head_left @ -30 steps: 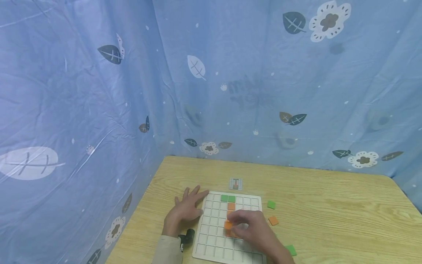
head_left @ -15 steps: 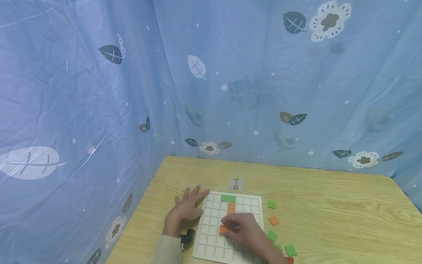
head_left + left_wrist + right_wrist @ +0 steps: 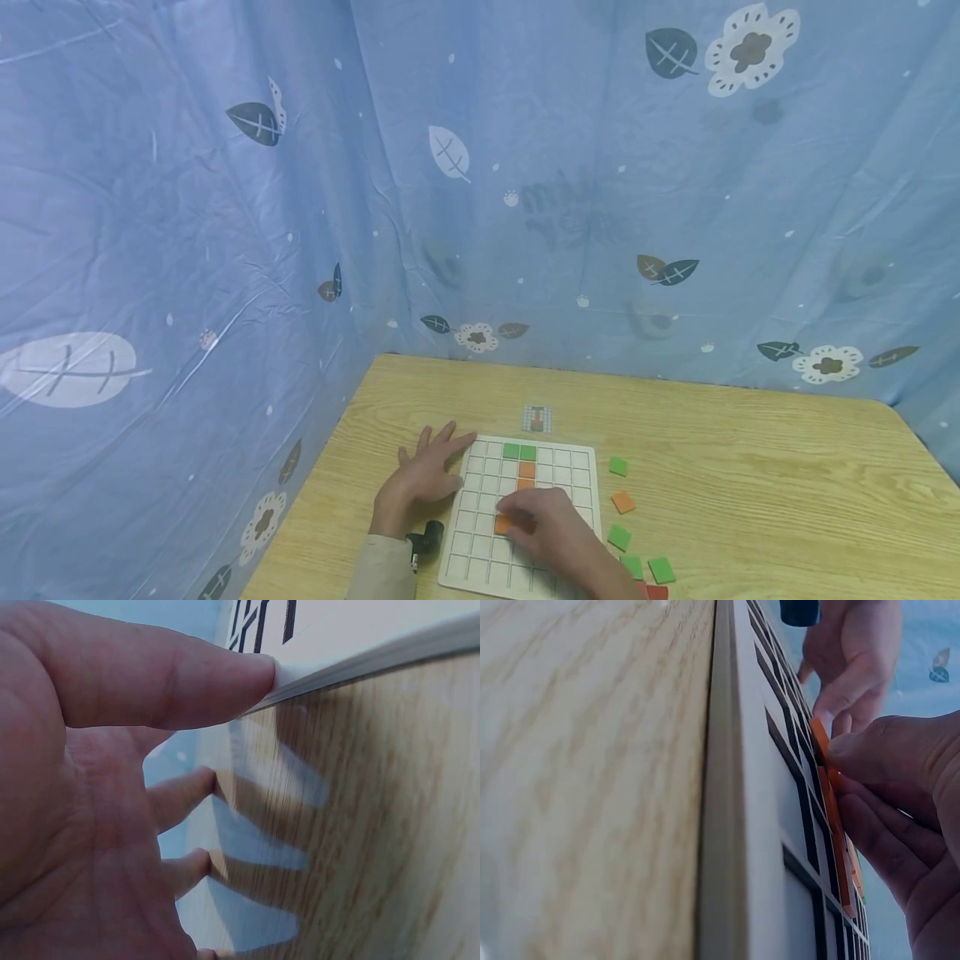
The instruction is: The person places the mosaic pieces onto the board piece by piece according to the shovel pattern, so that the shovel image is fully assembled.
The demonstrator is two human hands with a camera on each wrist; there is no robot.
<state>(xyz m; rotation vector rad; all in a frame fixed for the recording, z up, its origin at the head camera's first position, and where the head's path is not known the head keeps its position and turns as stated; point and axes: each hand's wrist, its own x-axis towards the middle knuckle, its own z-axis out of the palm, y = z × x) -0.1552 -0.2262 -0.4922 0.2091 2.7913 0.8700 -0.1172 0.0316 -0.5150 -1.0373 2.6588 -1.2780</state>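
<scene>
My right hand is over the white grid board, its thumb and fingers pinching an orange square tile. In the right wrist view this orange tile is down at the grid, tilted slightly, beside other orange tiles lying in the cells. Two green tiles fill cells of the top row, with an orange tile below. My left hand rests at the board's left side, fingers spread on the table. Its thumb touches the board's edge.
Loose tiles lie right of the board: an orange tile, several green tiles and red tiles. A small printed grid picture lies beyond the board. A black object sits by the left wrist. Blue curtains surround the wooden table.
My right hand has moved left and slightly towards me with the orange tile, lowering it to the board. More loose tiles show on the right. The left hand has stayed put.
</scene>
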